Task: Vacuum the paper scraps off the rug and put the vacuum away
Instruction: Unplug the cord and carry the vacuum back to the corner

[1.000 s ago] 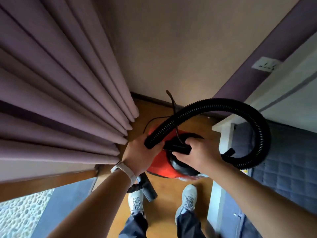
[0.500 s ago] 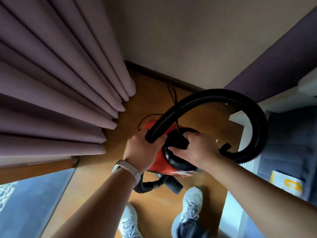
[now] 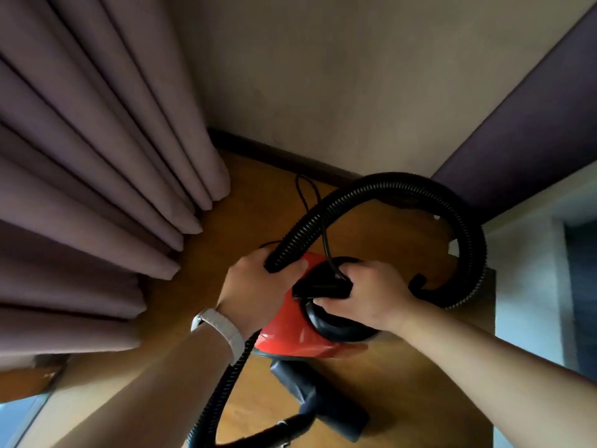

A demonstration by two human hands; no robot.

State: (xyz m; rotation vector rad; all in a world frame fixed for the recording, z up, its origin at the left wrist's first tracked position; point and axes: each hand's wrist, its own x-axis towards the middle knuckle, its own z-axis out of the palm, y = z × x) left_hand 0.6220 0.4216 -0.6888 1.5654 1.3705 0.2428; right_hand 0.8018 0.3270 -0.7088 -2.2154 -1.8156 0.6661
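A red and black canister vacuum [image 3: 287, 334] is low over the wooden floor [image 3: 258, 215] in the room's corner. My right hand [image 3: 365, 295] grips its black top handle [image 3: 323, 287]. My left hand [image 3: 255, 286], a white watch on its wrist, is closed round the ribbed black hose [image 3: 403, 189], which loops up and right, then curls back to the body. Another stretch of hose runs down under my left arm to the dark floor nozzle [image 3: 326, 412]. A thin black cord [image 3: 310, 195] trails toward the wall. No rug or paper scraps are in view.
Heavy mauve curtains [image 3: 97, 189] hang along the left, their hems close to the vacuum. A beige wall [image 3: 339, 76] with a dark skirting board closes the corner. A purple panel [image 3: 533, 140] and a white furniture edge [image 3: 529, 247] stand at the right.
The view has tilted down and moved nearer the corner; my shoes have left the frame. The vacuum sits lower and closer to the wall, and the floor nozzle now lies below it. Both grips are unchanged.
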